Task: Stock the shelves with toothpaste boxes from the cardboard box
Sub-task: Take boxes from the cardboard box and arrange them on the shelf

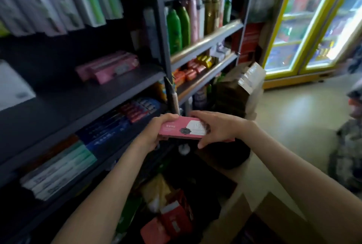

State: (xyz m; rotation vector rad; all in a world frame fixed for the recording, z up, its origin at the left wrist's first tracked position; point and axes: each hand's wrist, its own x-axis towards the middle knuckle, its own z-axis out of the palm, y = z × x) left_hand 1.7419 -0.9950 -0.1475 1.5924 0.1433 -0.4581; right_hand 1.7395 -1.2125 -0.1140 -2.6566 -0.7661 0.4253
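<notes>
**While gripped at both ends: pink box above the carton**

While held out in front of the shelving, lies level and lengthwise between the two hands: pink toothpaste box [182, 130], in mid-air, above the open cardboard box [235, 214], touching no shelf.

Left hand [156, 132]: wraps the left end, fingers curled over the top edge. Right hand [217, 128]: clamps the right end, fingers across the top, thumb hooked under the near edge.

Handling, judged only:
- Probably light, thin printed card.
- Stiff along its length, but broad faces likely to dent if squeezed.
- Glossy finish, maybe a little slippery.
- Best taken by the short ends or long edges, as here.
- One hand probably enough for the placing.

Likely spot: beside the matching pink boxes [107, 67] on the middle shelf [98, 94], up and to the left, well apart from the hands.

Hard to make out:
- Underside of the held box and the left thumb out of view.
- Pink sliver under the right wrist: second box or an end flap, cannot tell.
- Label print too blurred to read.
- Carton interior dark; red packs [170, 222] visible low down, the rest unclear.
- Carton cut off by the bottom of the frame.
- Stock on the lower shelf [78, 155] smeared by motion blur.
</notes>
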